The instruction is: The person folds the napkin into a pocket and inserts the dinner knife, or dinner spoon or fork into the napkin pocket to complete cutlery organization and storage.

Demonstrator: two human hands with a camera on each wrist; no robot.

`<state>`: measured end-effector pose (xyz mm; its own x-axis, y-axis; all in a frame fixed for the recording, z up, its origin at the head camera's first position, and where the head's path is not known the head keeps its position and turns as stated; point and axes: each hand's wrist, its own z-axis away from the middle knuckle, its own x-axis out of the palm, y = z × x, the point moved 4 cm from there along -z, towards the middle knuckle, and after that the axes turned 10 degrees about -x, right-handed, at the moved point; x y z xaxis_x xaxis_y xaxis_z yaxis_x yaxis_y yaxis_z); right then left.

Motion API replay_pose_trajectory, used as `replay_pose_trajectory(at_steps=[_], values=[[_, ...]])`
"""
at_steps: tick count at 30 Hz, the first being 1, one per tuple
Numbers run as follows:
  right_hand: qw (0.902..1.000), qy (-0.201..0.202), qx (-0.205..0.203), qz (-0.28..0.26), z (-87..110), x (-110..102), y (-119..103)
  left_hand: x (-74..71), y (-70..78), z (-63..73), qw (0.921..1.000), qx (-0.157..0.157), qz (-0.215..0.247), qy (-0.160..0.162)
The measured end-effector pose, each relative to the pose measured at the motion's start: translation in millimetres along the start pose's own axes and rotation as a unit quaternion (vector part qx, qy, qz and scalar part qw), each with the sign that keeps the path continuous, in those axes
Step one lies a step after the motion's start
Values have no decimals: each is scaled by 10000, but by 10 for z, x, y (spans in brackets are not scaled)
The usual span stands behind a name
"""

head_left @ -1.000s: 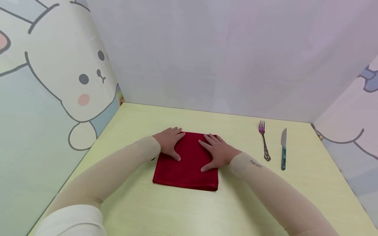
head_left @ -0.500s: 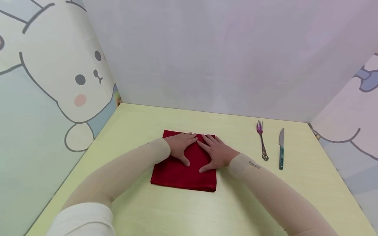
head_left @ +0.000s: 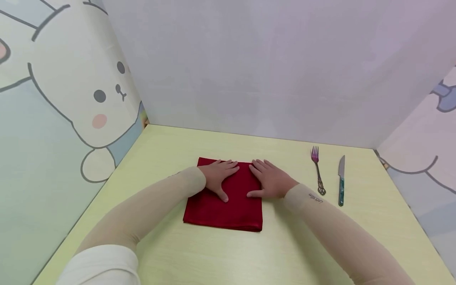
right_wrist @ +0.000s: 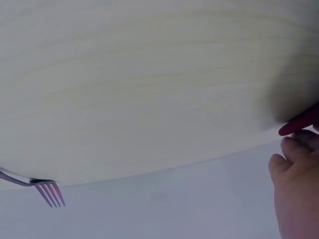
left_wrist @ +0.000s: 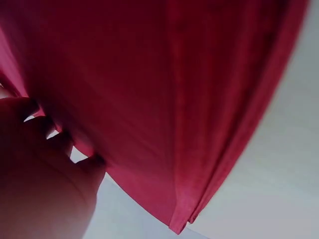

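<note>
A folded red cloth napkin [head_left: 228, 215] lies flat on the table, roughly square. Across its upper left part rests my left hand [head_left: 216, 176], fingers straight and thumb spread toward the near edge. My right hand [head_left: 273, 180] lies over the right edge, its fingers extended toward the far right corner and its thumb on the cloth. In the left wrist view, the left hand [left_wrist: 45, 184] touches the napkin [left_wrist: 124, 99], whose layered folded edge shows on the right. The right wrist view shows the right hand [right_wrist: 299, 194] beside a small red corner of the napkin [right_wrist: 303, 121].
To the right of the napkin lie a metal fork [head_left: 318, 170] with an ornate handle and a knife [head_left: 341, 190] with a green handle, side by side. Pale wood covers the table [head_left: 171, 253]. Behind it stands a plain wall [head_left: 263, 79]; printed panels flank both sides.
My left hand has slid right, from the napkin's left edge farther onto the cloth. My right hand has shifted slightly right, toward the right edge. The napkin has stayed in place.
</note>
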<state>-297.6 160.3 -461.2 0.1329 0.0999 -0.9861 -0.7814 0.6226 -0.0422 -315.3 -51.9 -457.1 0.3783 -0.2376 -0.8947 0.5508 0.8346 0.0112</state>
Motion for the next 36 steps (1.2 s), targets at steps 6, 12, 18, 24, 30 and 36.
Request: replay_pose_trajectory(at_steps=[6,12,18,24,30,36], values=[[9995,-158,-48,-253,100,46,-74,-6,8,15,9998,-77,-185,-32],[9994,-153,-150,-255,255,63,-223,-34,33,47,9994,-146,-287,-79],[9985,-103,-499,-210,437,72,-406,-23,31,44,9992,-165,-352,-84],[9956,184,-922,11,602,80,-542,-37,42,41,9989,-203,-408,-82],[9941,131,-1081,10,743,89,-702,-33,51,35,9988,-231,-415,-113],[9877,288,-1530,111,861,115,-898,-25,51,21,9989,-213,-409,-95]])
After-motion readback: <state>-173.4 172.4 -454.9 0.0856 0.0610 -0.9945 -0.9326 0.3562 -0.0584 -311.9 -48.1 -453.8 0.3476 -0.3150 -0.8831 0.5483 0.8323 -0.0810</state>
